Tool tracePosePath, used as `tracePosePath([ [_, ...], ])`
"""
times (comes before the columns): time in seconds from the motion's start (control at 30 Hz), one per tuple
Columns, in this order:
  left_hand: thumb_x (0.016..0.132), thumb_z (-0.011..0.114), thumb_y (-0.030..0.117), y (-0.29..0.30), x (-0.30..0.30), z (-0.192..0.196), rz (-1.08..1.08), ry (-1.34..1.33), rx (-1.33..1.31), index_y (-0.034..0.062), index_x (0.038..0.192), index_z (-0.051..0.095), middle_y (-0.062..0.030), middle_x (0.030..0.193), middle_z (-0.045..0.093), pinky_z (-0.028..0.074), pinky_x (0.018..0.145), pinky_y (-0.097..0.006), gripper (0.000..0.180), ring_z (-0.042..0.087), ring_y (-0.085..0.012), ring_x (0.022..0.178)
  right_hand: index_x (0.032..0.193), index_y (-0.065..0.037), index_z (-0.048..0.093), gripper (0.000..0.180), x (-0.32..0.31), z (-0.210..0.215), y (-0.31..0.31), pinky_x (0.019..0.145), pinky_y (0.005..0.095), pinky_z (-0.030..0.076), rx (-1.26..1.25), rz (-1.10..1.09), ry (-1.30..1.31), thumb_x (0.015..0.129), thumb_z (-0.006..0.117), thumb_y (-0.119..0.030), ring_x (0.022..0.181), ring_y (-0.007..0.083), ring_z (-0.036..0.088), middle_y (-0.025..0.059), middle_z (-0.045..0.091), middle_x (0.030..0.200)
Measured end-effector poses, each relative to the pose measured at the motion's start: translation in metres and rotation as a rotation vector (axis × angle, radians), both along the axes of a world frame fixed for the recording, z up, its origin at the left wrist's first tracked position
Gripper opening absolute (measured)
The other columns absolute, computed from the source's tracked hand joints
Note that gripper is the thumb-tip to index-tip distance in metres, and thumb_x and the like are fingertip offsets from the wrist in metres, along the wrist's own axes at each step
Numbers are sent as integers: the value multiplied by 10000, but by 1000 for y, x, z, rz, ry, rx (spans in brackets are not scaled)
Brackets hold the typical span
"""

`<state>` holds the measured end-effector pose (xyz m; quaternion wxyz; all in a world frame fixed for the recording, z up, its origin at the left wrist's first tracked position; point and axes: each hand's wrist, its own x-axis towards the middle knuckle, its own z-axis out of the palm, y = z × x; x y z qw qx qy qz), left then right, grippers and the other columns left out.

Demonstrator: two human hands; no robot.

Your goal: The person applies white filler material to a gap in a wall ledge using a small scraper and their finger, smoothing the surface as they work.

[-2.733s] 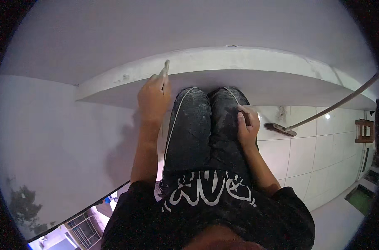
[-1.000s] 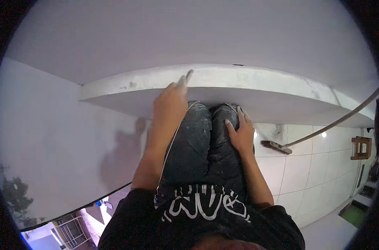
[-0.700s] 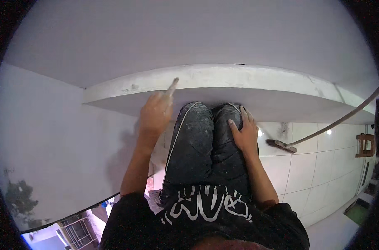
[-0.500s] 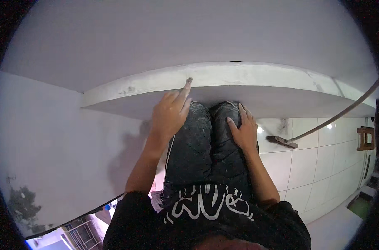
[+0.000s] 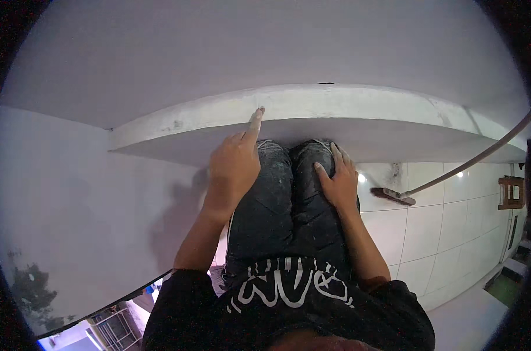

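My left hand [image 5: 235, 164] reaches forward with its index finger stretched out. The tip, grey with dust, touches the front face of a white plastered ledge [image 5: 329, 102]. Its other fingers are curled back, and no tool shows in it. On my right knee rests my right hand [image 5: 340, 184], its fingers spread over dark, dust-marked trousers [image 5: 262, 205]. Whitish dust coats the right fingertips too. Grey smudges mark the ledge toward its left end, and a small dark slot lies along its upper edge.
A long-handled broom [image 5: 394, 196] leans at the right, its head near white tiles [image 5: 420, 231]. Farther right is a small wooden stool [image 5: 511, 193]. A pale wall [image 5: 72, 193] stands close on my left. Behind it at lower left appears a metal rack [image 5: 114, 330].
My left index fingertip has stayed at the ledge, while the thumb has drawn in out of sight. The whole view has shifted slightly. My right hand remains on the knee.
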<state>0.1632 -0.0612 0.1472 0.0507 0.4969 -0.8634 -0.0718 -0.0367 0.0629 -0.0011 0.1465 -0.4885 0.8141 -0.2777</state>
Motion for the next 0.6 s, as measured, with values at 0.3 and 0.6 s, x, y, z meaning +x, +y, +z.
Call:
tracePosePath([
  [0.3, 948, 504, 98, -9, -16, 10, 0, -18, 111, 98, 1546, 350, -183, 849, 691, 537, 747, -521, 618, 678, -402, 792, 1489, -111, 453, 711, 0, 3, 0, 1053, 512, 387, -14, 4, 30, 910, 647, -476, 1338, 360, 460, 181, 484, 1466],
  [0.6, 962, 485, 128, -11, -22, 6, 31, 110, 125, 72, 1534, 364, -238, 793, 686, 523, 737, -539, 588, 680, -432, 760, 1500, -111, 431, 722, 0, -1, -1, 1050, 531, 386, 13, 13, 9, 916, 636, -483, 1348, 361, 447, 182, 461, 1482],
])
